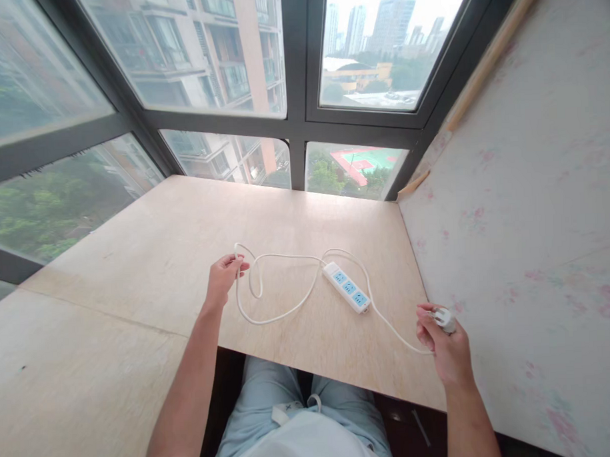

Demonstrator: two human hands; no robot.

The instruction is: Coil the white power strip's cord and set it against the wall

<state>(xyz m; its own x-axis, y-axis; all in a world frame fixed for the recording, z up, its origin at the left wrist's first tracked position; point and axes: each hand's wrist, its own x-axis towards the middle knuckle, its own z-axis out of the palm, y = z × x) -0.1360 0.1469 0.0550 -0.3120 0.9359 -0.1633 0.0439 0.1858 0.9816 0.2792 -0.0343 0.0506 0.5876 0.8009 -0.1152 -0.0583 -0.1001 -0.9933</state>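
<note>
A white power strip (346, 288) with blue socket faces lies slantwise on the pale tabletop (285, 222). Its white cord (283, 317) runs in loose loops to both sides. On the left, my left hand (226, 275) is closed, pinching a loop of the cord slightly above the surface. At the right, near the wall, my right hand (446, 343) grips the white plug (443, 319), its metal prongs showing. From below that hand the cord leads back toward the strip.
Dark-framed windows (295, 89) border the table's far and left sides. A wall with flowered paper (525, 234) rises along the right edge, its covering peeling near the window corner. My legs (275, 389) are under the table's front edge. A seam crosses the tabletop at left.
</note>
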